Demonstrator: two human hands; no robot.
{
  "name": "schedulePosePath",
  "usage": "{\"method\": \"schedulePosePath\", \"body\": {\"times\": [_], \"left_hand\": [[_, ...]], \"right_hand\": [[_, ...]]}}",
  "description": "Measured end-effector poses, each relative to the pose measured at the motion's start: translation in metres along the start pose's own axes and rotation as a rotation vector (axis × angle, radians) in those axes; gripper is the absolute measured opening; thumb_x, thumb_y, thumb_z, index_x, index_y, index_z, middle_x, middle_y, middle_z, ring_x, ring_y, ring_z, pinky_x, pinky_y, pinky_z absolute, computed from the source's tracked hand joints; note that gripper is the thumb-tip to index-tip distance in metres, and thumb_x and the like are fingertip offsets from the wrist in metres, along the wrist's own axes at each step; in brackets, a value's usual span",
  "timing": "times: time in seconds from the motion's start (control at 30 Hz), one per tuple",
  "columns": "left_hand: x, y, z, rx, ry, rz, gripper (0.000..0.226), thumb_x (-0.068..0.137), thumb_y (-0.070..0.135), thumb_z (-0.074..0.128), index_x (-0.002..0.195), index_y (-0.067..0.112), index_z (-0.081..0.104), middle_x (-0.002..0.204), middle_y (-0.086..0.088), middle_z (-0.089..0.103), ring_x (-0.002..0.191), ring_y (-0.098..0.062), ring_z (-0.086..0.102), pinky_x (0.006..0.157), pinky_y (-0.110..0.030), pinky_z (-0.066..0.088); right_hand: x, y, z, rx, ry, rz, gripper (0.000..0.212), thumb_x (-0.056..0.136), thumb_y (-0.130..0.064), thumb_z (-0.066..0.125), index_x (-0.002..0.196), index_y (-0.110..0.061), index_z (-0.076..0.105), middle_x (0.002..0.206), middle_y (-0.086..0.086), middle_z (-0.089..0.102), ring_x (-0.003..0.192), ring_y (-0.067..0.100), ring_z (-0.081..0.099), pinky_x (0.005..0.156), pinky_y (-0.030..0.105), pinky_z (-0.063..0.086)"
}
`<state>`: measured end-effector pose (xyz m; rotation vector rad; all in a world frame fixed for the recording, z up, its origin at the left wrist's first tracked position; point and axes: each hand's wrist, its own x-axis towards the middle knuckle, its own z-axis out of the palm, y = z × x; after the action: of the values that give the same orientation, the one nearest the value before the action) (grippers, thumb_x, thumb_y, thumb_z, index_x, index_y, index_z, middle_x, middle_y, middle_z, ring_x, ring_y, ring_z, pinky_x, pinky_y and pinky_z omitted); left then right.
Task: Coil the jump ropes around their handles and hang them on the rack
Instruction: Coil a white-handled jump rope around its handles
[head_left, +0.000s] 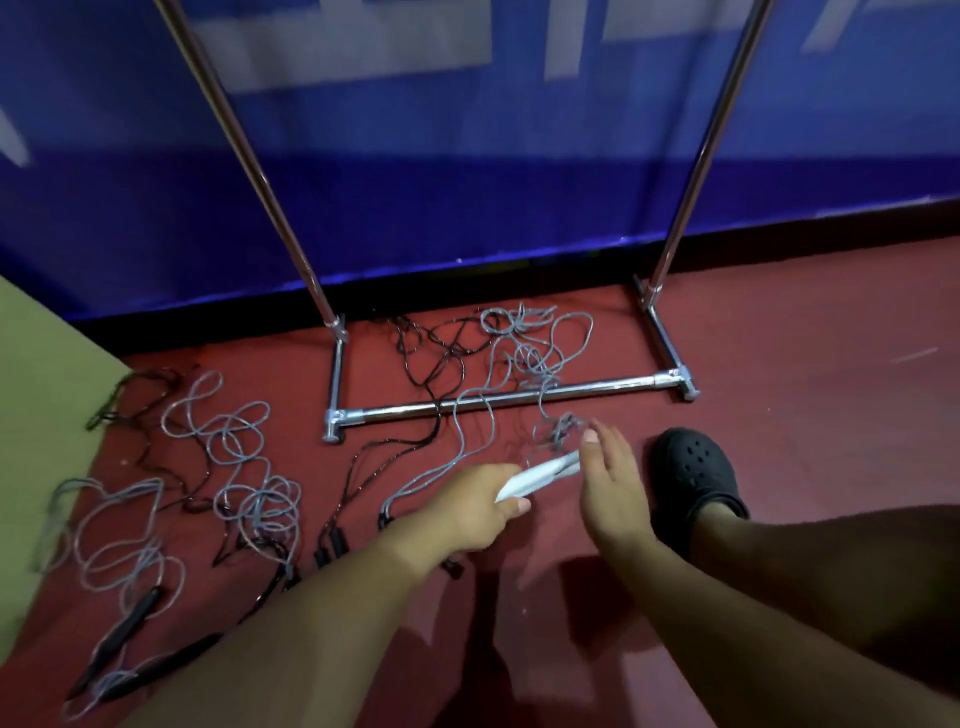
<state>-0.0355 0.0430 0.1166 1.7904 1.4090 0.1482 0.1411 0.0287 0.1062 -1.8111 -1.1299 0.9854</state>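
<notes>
Ropes lie strewn across a red floor (779, 364) as one of them is taken up for coiling. At the left of the frame, loose grey ropes (244, 467) and thin black ropes (426, 353) are tangled together, with dark handles (140, 613) seen at lower left. At centre, the left hand (467, 506) is closed around a pair of pale handles (540, 475), from which a grey cord (558, 428) runs up over the lower bar of the chrome rack (498, 400). Just right of the handles, the right hand (610, 486) is held flat with fingers straight, gripping nothing, beside a small knot of cord. At far right, a black clog (691, 467) is planted on the floor.

The wrap is best served, it is judged, if the handles are kept together and steady while the cord is first drawn free of the bar and the black ropes, then wound in even, snug turns.

The rack's top rail is cut off above the frame, so no hanging place can be seen. Motion blur softens the handles and the knot, and which strands belong to which rope cannot be told.
</notes>
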Motion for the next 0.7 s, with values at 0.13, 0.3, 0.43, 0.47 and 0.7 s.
{"method": "schedulePosePath", "body": {"times": [0.13, 0.3, 0.43, 0.47, 0.7], "left_hand": [[-0.03, 0.036, -0.053, -0.21, 0.04, 0.072, 0.017, 0.09, 0.012, 0.072, 0.103, 0.024, 0.072, 0.063, 0.01, 0.061, 0.055, -0.012, 0.056, 0.058, -0.024, 0.049], [-0.077, 0.104, -0.113, -0.45, 0.094, 0.148, 0.031, 0.087, -0.001, 0.072, 0.112, 0.017, 0.071, 0.07, 0.008, 0.07, 0.049, -0.005, 0.056, 0.047, -0.016, 0.044], [-0.111, 0.145, -0.142, -0.579, 0.16, 0.188, 0.028, 0.088, 0.0, 0.072, 0.111, 0.015, 0.07, 0.082, -0.006, 0.069, 0.055, -0.013, 0.06, 0.059, -0.028, 0.047], [-0.122, 0.15, -0.147, -0.603, 0.174, 0.19, 0.027, 0.088, 0.001, 0.071, 0.111, 0.017, 0.07, 0.081, -0.008, 0.069, 0.056, -0.014, 0.061, 0.061, -0.031, 0.045], [-0.173, 0.144, -0.141, -0.785, 0.368, 0.127, 0.027, 0.088, -0.004, 0.068, 0.111, 0.009, 0.063, 0.082, -0.012, 0.071, 0.055, -0.018, 0.064, 0.041, -0.019, 0.042]], "right_hand": [[-0.015, -0.056, -0.037, -0.127, -0.116, -0.104, 0.043, 0.102, -0.049, 0.036, 0.095, -0.017, 0.064, 0.097, 0.0, 0.068, 0.098, 0.025, 0.06, 0.085, 0.037, 0.043], [-0.031, -0.125, -0.09, -0.233, -0.159, -0.327, 0.045, 0.101, -0.047, 0.04, 0.082, -0.016, 0.065, 0.079, -0.004, 0.066, 0.079, 0.014, 0.06, 0.067, 0.012, 0.04], [-0.043, -0.18, -0.126, -0.232, -0.193, -0.375, 0.04, 0.101, -0.049, 0.042, 0.085, -0.025, 0.071, 0.067, -0.014, 0.064, 0.064, -0.008, 0.056, 0.062, 0.009, 0.04], [-0.046, -0.192, -0.133, -0.257, -0.22, -0.405, 0.041, 0.101, -0.049, 0.041, 0.086, -0.026, 0.07, 0.065, -0.012, 0.062, 0.062, -0.005, 0.054, 0.064, 0.014, 0.041], [-0.075, -0.21, -0.119, 0.111, -0.53, -0.369, 0.024, 0.104, -0.02, 0.045, 0.098, -0.009, 0.065, 0.066, 0.01, 0.063, 0.056, 0.022, 0.053, 0.058, 0.033, 0.042]]}}
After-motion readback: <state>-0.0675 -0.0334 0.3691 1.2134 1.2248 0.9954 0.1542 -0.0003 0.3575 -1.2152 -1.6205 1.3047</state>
